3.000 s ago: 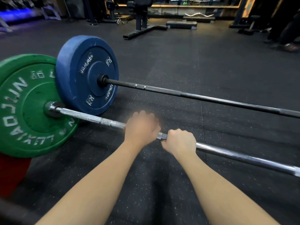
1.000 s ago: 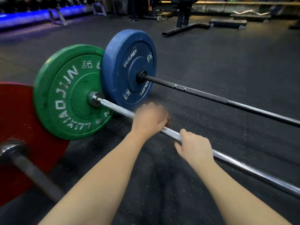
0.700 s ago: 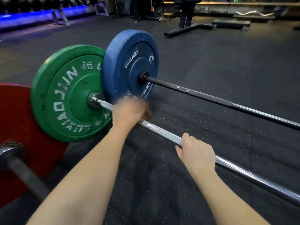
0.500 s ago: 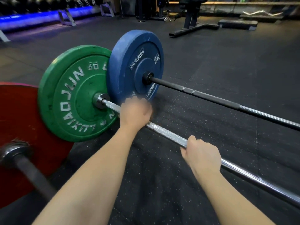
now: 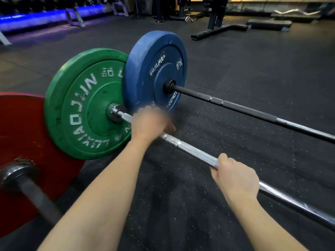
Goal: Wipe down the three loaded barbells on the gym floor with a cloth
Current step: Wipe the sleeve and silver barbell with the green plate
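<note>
My right hand grips the chrome barbell lying on the floor; my blurred left hand curls round it beside the green plate, cloth probably underneath. Heavy, stiff, slick.

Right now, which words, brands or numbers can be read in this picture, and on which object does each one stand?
"LUXIAOJUN": green plate, around its face.
"HAMMER": blue plate, upper face.
"TRENGT": blue plate, lower face; the rest of the word is unclear.
Small numbers on both plates: too blurred to read.
</note>
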`<state>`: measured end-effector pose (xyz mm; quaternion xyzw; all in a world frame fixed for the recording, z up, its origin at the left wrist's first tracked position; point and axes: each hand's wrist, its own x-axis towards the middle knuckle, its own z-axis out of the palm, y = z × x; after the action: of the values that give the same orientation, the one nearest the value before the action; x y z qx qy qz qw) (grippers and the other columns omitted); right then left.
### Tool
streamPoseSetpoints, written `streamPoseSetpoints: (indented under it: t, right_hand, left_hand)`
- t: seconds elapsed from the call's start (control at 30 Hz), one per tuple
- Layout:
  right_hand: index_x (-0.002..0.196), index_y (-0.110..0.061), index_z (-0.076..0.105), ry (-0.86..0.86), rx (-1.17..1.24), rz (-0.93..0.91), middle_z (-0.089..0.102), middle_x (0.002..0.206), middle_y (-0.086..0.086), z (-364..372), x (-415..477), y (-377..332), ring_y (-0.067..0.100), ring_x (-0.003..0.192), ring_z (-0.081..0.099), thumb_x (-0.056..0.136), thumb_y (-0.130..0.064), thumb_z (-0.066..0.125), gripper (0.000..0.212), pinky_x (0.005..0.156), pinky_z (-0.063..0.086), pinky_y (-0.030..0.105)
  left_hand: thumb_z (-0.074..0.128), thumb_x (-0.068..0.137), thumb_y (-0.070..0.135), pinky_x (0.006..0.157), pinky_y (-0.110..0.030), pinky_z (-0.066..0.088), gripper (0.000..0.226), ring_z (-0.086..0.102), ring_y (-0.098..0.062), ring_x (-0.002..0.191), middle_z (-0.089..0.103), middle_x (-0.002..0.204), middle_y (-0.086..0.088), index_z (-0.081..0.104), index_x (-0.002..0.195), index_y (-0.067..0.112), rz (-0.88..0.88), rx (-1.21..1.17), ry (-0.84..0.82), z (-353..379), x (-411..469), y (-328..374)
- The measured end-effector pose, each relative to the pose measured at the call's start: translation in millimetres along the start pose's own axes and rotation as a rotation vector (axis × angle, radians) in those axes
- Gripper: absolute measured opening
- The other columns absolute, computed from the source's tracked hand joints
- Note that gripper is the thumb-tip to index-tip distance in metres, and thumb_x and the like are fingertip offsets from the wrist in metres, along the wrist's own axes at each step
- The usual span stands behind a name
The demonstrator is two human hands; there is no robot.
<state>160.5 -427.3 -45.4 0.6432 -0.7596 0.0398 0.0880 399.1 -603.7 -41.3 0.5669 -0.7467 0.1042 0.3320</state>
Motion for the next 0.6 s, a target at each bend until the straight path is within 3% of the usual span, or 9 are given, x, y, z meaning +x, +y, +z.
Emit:
streamPoseSetpoints:
  t: [0.1, 0.23, 0.37, 0.5, 0.6]
  right_hand:
    - [0.064, -0.014, 0.03, 0.054, 0.132, -0.008, 0.039, 0.042, 0.002, 3.8, 0.7, -1.0, 0.022, 0.038, 0.017, 0.048, -0.026, 0.097, 0.07, 0.053, 0.001, 0.017]
    - [0.064, -0.014, 0.03, 0.109, 0.172, -0.022, 0.04, 0.042, 0.005, 5.9, 0.2, -1.9, 0.021, 0.039, 0.016, 0.044, -0.021, 0.098, 0.071, 0.055, 0.001, 0.017]
    - [0.064, -0.013, 0.03, 0.113, 0.166, -0.024, 0.04, 0.042, 0.006, 6.3, -0.2, -1.2, 0.02, 0.04, 0.017, 0.045, -0.019, 0.097, 0.07, 0.054, 0.001, 0.018]
    - [0.065, -0.013, 0.032, 0.059, 0.084, 0.005, 0.043, 0.045, 0.005, 4.6, -0.3, -2.3, 0.022, 0.04, 0.02, 0.056, -0.026, 0.095, 0.065, 0.052, 0.002, 0.02]
    - [0.079, -0.017, 0.039, 0.038, -0.106, 0.016, 0.05, 0.065, -0.004, 3.0, -0.4, -1.1, 0.025, 0.052, 0.038, 0.087, -0.049, 0.068, 0.044, 0.046, 0.01, 0.029]
  left_hand:
    - [0.059, 0.091, 0.045, 0.071, -0.042, 0.043, 0.028, 0.055, -0.036, 0.086, 0.059, 0.09, -0.008, 0.065, 0.094, 0.017, -0.15, 0.097, -0.002, 0.1, 16.6, -33.0]
    - [0.054, 0.093, 0.048, 0.081, -0.044, 0.042, 0.032, 0.054, -0.036, 0.095, 0.061, 0.1, -0.007, 0.065, 0.103, 0.019, -0.274, 0.149, -0.048, 1.3, 22.4, -33.1]
    - [0.057, 0.086, 0.046, 0.07, -0.038, 0.035, 0.029, 0.053, -0.033, 0.084, 0.059, 0.089, -0.004, 0.064, 0.089, 0.018, -0.192, 0.105, -0.01, -4.7, 6.4, -8.5]
    - [0.062, 0.084, 0.044, 0.066, -0.036, 0.036, 0.026, 0.047, -0.026, 0.077, 0.055, 0.082, -0.002, 0.062, 0.082, 0.017, -0.075, -0.008, 0.078, -6.6, -27.7, 37.2]
    - [0.061, 0.088, 0.043, 0.066, -0.038, 0.039, 0.027, 0.046, -0.025, 0.077, 0.054, 0.084, -0.002, 0.062, 0.085, 0.017, 0.045, -0.044, 0.06, -3.8, -33.8, 42.6]
